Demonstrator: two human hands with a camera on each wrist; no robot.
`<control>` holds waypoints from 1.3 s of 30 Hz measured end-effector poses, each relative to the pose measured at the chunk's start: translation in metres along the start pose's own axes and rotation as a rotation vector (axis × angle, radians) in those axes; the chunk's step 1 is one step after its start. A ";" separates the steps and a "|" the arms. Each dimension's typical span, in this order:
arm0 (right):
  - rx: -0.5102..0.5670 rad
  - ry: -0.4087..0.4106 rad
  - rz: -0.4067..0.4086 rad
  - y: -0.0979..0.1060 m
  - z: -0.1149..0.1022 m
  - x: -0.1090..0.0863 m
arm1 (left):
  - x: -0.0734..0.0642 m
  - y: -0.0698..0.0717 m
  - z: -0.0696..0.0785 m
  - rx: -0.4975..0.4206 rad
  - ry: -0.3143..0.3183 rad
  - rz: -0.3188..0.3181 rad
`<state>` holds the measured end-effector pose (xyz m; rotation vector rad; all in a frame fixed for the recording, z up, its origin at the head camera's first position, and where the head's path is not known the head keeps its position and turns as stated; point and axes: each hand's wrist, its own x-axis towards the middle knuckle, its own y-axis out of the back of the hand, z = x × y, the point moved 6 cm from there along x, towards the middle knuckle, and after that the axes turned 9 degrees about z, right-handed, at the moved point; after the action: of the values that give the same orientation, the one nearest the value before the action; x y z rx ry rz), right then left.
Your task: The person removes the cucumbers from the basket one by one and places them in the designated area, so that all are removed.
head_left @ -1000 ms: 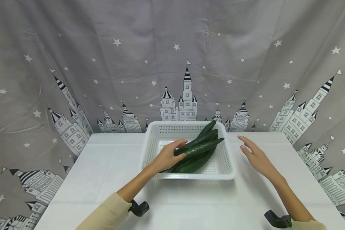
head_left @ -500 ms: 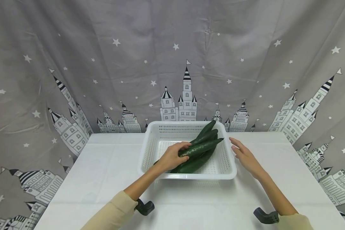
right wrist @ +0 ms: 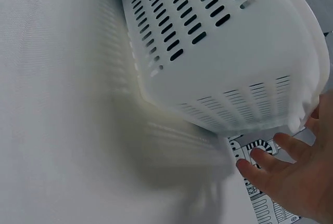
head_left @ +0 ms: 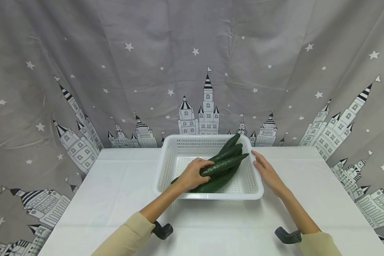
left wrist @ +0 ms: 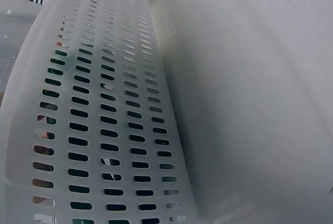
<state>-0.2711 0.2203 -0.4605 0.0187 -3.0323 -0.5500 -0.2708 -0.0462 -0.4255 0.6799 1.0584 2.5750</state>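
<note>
Several dark green cucumbers lie slanted together in a white perforated plastic basket [head_left: 211, 196] in the head view. With thumb and fingers around its near end, my left hand [head_left: 193, 174] grips the uppermost cucumber [head_left: 227, 164]. My right hand [head_left: 268, 176] is at the basket's right rim, its fingers extended along the outside. In the right wrist view, the right hand [right wrist: 294, 177] shows spread fingers close to the basket's corner [right wrist: 250, 63], holding nothing. The left wrist view is filled by the basket's slotted wall [left wrist: 63, 109]; the left hand is hidden behind it.
The basket stands on a white-covered table [head_left: 124, 192], near its back edge. Behind hangs a grey curtain [head_left: 140, 78] printed with castles and stars. Black wrist cameras, left [head_left: 162, 231] and right [head_left: 288, 236], sit below the sleeves.
My left hand has shifted slightly right and closed around the top cucumber's near end. My right hand has come leftward from beside the basket to its right rim.
</note>
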 end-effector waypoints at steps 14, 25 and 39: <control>0.165 0.003 0.065 -0.008 0.009 0.002 | 0.000 -0.002 0.001 0.042 -0.012 0.017; 0.210 0.020 0.057 -0.009 0.006 0.001 | -0.001 0.000 0.003 0.053 -0.045 0.035; 0.229 0.024 0.046 -0.009 0.009 0.004 | 0.004 0.049 0.014 -0.073 0.010 0.194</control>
<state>-0.2756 0.2150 -0.4714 -0.0333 -3.0456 -0.1964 -0.2706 -0.0699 -0.3802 0.7872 0.9380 2.7683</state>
